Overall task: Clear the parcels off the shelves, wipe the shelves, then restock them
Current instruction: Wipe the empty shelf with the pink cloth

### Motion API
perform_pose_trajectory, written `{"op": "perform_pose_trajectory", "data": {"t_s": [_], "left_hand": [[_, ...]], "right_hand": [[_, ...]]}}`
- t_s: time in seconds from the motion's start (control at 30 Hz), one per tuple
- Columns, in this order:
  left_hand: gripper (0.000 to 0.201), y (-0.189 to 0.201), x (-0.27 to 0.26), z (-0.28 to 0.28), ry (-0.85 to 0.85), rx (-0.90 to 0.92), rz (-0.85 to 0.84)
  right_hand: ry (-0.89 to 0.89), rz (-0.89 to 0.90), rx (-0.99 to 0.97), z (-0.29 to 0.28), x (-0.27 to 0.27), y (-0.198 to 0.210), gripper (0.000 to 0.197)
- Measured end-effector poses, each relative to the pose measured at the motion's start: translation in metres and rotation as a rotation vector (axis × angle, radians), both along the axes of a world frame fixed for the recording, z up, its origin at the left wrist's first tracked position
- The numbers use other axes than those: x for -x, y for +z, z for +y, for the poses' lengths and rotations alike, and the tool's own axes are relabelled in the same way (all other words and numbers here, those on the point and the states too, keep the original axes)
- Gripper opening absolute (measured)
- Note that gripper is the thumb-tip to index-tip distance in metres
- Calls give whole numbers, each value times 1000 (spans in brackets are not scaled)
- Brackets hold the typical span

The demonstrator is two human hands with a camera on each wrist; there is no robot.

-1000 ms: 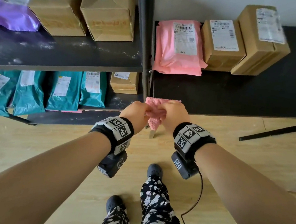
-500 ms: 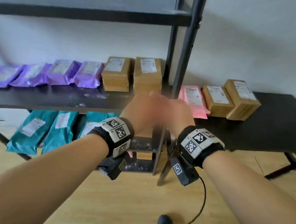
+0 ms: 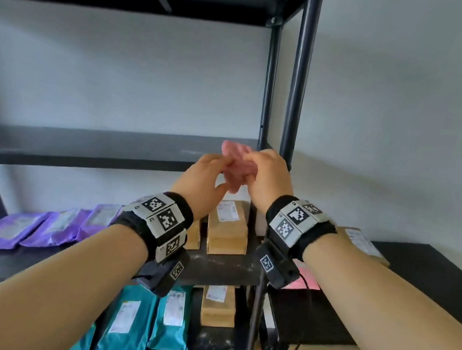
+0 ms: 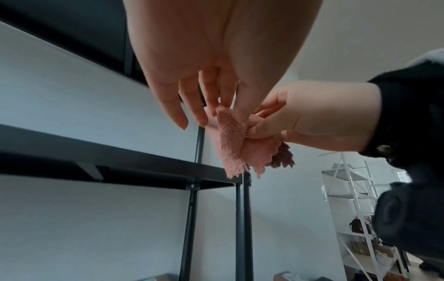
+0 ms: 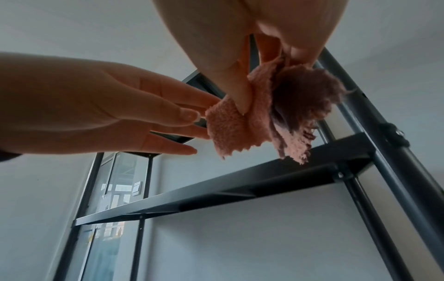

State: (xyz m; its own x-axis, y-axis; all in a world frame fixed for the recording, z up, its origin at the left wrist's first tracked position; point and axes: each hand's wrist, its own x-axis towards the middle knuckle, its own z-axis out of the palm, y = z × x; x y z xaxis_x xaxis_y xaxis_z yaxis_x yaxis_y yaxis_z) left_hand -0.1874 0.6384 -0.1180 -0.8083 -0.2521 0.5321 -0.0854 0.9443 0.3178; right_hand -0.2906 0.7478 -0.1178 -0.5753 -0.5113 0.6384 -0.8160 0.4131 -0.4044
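Note:
A pink cloth (image 3: pixel 239 170) is bunched in my right hand (image 3: pixel 266 175), raised in front of a bare black shelf (image 3: pixel 84 145). My left hand (image 3: pixel 209 178) meets it from the left, fingers nearly straight, pinching the cloth's edge between thumb and forefinger. The left wrist view shows the cloth (image 4: pixel 230 144) hanging below both hands, with the right hand (image 4: pixel 300 117) curled round it. From the right wrist, the thumb of my right hand (image 5: pixel 240 85) presses into the cloth (image 5: pixel 230 129) while the left hand (image 5: pixel 120 106) touches its edge.
Below are purple mailers (image 3: pixel 33 228) and brown boxes (image 3: pixel 226 231) on one shelf, teal mailers (image 3: pixel 129 321) lower down. A black table (image 3: pixel 427 275) to the right carries a pink mailer (image 3: pixel 301 279) and a box (image 3: pixel 365 246). The shelf post (image 3: pixel 298 82) stands just behind my right hand.
Both hands have lifted the cloth from near the table's front edge up to the bare shelf. My view has swung up from the floor. The left hand's fingers have loosened.

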Motion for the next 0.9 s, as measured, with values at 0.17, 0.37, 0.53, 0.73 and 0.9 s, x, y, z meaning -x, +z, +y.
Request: {"op": "perform_pose_trajectory", "data": {"t_s": [0.17,0.37,0.53,0.73,0.9], "left_hand": [[55,15,39,-25,120,53,-154],[18,11,79,-65,219,189,-367],[30,4,95,-70,238,248,-370],[29,0,91,-76,206,288,-337],[32,-2,90,-84,161,289,-294]], "right_hand": [[-132,21,-282,-30,60,26,43],[-98,54,-707,-57,101,9,43],[-109,-32,-729,-74,115,12,36],[-243,-135,-716,-91,116,19,46],[-193,8,-717,-104,107,3,46]]}}
